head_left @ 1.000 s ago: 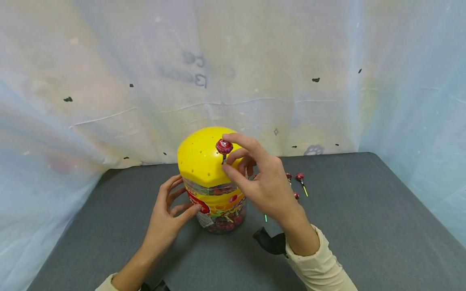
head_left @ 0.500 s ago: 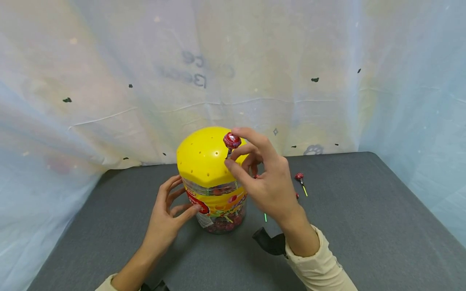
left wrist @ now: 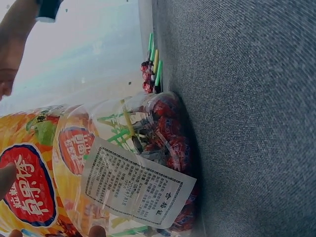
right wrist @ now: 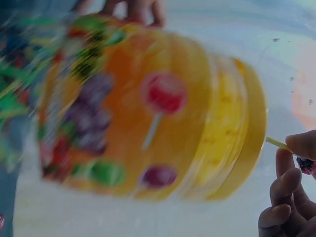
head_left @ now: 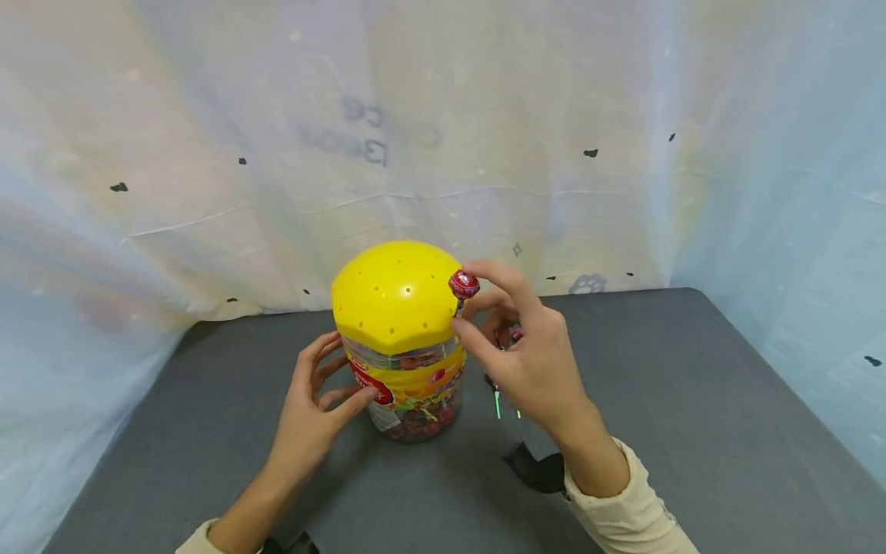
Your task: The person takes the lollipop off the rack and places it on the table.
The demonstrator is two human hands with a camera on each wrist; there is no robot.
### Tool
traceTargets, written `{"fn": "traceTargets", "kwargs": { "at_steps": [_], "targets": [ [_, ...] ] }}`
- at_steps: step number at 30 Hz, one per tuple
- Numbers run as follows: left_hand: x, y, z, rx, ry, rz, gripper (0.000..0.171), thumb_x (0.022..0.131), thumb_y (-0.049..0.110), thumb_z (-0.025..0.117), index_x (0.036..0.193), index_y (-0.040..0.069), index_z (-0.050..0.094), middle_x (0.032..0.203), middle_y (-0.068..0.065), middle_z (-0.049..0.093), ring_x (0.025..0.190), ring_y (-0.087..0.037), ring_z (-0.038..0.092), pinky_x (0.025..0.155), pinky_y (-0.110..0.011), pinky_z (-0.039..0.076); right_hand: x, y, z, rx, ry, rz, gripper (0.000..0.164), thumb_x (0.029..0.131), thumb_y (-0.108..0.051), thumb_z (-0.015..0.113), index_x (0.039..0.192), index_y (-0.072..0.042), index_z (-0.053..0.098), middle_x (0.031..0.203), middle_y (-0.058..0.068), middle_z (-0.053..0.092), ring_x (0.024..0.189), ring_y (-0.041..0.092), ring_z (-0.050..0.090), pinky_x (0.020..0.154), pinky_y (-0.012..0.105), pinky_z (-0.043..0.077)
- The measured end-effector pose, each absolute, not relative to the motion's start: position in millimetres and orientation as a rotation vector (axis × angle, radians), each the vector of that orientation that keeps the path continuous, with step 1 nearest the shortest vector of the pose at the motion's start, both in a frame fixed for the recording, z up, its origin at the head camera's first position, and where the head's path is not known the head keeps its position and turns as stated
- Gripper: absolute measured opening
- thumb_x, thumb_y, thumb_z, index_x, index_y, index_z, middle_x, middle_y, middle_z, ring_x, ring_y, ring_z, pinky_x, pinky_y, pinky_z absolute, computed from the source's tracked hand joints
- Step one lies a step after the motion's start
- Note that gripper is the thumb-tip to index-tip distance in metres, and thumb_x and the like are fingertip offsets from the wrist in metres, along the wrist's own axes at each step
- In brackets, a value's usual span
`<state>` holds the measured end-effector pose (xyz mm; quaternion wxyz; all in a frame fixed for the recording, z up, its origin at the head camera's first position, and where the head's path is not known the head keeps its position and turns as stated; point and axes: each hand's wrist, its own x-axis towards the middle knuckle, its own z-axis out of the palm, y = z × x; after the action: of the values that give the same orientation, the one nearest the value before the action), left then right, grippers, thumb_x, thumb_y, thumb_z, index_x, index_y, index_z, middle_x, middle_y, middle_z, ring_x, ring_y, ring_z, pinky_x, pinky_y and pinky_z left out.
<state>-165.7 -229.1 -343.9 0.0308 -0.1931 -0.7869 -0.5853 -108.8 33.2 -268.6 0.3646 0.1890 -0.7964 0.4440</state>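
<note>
In the head view a clear candy jar (head_left: 415,377) with a yellow dome lid (head_left: 394,296) stands upright on the grey table. My left hand (head_left: 311,400) holds its left side, thumb on the label and fingers around the back. My right hand (head_left: 529,346) pinches a red-wrapped lollipop (head_left: 464,285) between thumb and index finger, beside the lid's right edge, its head up. In the right wrist view the yellow stick (right wrist: 277,143) of a lollipop shows at the fingers. Through the jar wall, red lollipops (left wrist: 170,133) show at the bottom.
Several loose lollipops (left wrist: 150,74) lie on the table beyond the jar in the left wrist view. In the head view my right hand partly covers them; a green stick (head_left: 497,404) shows below it. A pale curtain (head_left: 443,138) hangs behind the table.
My right hand has moved right with the lollipop, from over the lid to beside its edge. It now covers loose lollipops seen earlier. My left hand keeps its hold on the jar.
</note>
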Motion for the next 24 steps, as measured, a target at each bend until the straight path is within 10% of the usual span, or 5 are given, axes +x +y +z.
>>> {"fn": "traceTargets", "kwargs": {
  "at_steps": [24],
  "targets": [
    [-168.6,-230.7,-344.8,-0.605,-2.426,-1.817,0.082,0.089,0.009,0.075,0.153,0.027,0.026,0.156,-0.001,0.029,0.136,-0.024,0.041,0.09,-0.02,0.056,-99.3,106.6,-327.8,0.339,-2.483,1.023,0.054,0.088,-0.016,0.076,0.134,-0.029,0.052,0.083,-0.014,0.069,0.056,0.001,0.051,0.052,0.021,0.042]
  ]
}}
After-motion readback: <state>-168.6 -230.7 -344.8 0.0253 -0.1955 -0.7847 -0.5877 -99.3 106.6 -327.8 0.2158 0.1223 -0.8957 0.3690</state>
